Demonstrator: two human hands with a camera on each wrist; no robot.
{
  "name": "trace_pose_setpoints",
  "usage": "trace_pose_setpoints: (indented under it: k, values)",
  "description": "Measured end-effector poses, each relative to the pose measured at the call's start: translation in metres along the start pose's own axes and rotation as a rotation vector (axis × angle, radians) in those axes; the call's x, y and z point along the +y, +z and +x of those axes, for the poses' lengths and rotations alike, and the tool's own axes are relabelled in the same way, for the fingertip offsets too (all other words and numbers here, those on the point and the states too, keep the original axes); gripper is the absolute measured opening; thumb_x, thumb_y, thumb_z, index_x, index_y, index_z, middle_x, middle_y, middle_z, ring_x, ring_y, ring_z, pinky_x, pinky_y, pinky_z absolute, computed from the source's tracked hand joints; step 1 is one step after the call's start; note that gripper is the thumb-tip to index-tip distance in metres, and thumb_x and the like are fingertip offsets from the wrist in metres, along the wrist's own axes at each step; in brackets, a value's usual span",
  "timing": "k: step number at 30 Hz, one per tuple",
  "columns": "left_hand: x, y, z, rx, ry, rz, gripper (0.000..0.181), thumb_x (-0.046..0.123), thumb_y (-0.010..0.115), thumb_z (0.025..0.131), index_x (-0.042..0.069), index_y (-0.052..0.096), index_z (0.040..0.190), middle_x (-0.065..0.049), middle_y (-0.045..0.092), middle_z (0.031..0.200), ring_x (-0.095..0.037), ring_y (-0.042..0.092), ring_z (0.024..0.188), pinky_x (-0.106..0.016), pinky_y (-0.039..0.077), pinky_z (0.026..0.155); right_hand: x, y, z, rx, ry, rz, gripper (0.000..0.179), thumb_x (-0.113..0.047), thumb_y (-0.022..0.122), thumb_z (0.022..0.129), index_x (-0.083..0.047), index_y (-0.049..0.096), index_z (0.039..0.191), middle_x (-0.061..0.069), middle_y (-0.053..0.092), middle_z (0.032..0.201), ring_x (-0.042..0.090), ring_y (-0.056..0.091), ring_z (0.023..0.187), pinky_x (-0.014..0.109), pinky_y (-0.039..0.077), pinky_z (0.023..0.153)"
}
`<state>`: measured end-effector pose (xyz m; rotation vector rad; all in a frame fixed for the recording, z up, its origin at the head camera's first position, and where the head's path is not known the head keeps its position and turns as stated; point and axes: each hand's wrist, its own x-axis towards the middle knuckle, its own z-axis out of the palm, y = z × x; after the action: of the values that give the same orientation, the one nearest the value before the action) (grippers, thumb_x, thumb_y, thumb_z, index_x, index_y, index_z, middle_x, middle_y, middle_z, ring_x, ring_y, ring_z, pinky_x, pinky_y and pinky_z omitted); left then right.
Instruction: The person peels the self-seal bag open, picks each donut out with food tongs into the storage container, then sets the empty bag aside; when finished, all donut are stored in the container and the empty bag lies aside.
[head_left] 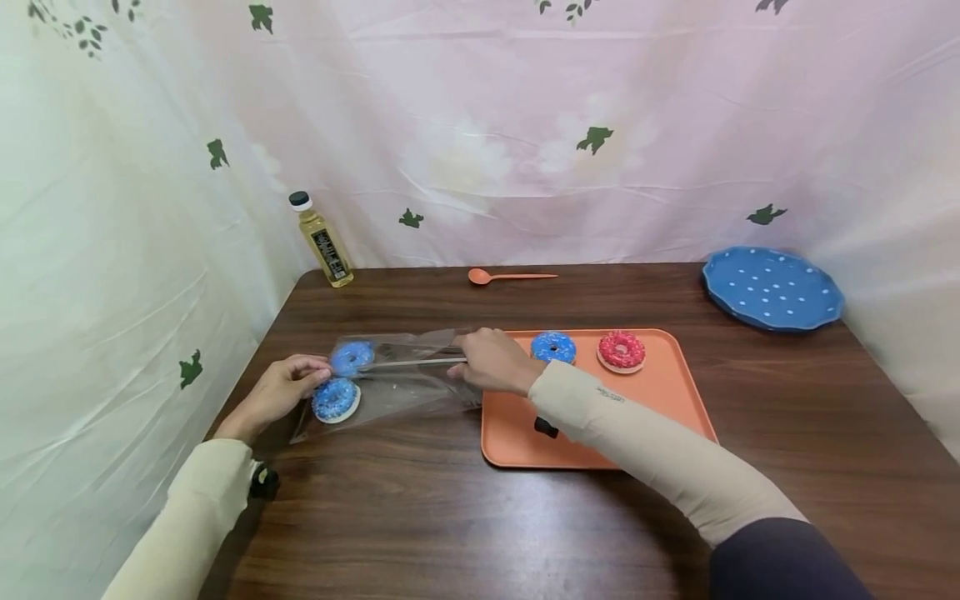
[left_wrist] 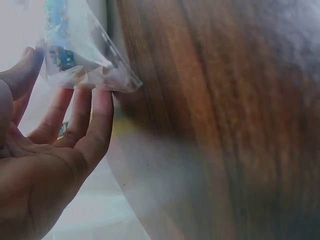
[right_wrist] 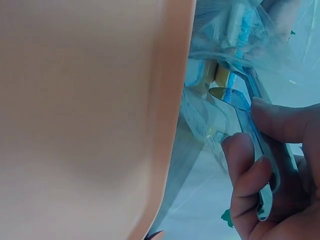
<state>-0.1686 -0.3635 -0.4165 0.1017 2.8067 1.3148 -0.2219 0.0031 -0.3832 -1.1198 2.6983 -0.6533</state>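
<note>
A clear plastic bag (head_left: 412, 396) lies on the left side of the table with two blue-iced doughnuts at its far left end. The upper doughnut (head_left: 343, 360) is right by the tip of the tongs, and the lower doughnut (head_left: 330, 402) has a pale base. My left hand (head_left: 277, 390) pinches that end of the bag beside them. In my right hand (head_left: 495, 360) are metal tongs (right_wrist: 242, 117), gripped between thumb and curled fingers at the bag's right end. Their arms (head_left: 420, 362) reach leftward inside the bag.
An orange tray (head_left: 517, 437) under my right forearm bears a blue doughnut (head_left: 552, 338) and a red doughnut (head_left: 609, 353). Along the back stand an oil bottle (head_left: 326, 246), an orange spoon (head_left: 480, 276) and a blue dotted plate (head_left: 772, 292). Curtains (head_left: 487, 100) close in the table.
</note>
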Motion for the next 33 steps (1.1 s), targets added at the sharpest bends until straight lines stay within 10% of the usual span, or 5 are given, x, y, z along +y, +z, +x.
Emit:
trace_pose_setpoints:
  k: [7,18,33]
  values:
    - [-0.002,0.0,0.001,0.011,0.001,0.004,0.029,0.017,0.063,0.102,-0.009,0.068,0.114,-0.028,0.057,0.132,-0.004,0.061,0.09,-0.024,0.055,0.073,0.009,-0.007,-0.017,-0.004,0.046,0.039,0.045,-0.027,0.069,0.098,0.0,0.062,0.134,0.009,0.069,0.077,0.014,0.059,0.052,0.033,0.052,0.06]
    - [0.0,0.002,0.001,0.011,0.003,0.017,0.03,0.017,0.062,0.102,-0.01,0.068,0.115,-0.029,0.057,0.132,-0.004,0.061,0.089,-0.023,0.055,0.072,0.023,-0.017,-0.05,0.015,0.04,-0.051,0.026,-0.031,0.072,0.095,-0.008,0.072,0.108,-0.002,0.067,0.08,0.007,0.057,0.06,0.029,0.048,0.057]
    - [0.006,0.003,0.0,-0.016,0.0,0.016,0.028,0.015,0.062,0.102,-0.009,0.068,0.114,-0.028,0.056,0.133,-0.011,0.061,0.096,-0.025,0.056,0.075,0.008,-0.002,-0.019,-0.026,0.065,0.004,0.054,-0.033,0.07,0.097,0.0,0.058,0.139,0.009,0.072,0.102,0.008,0.064,0.064,0.033,0.056,0.068]
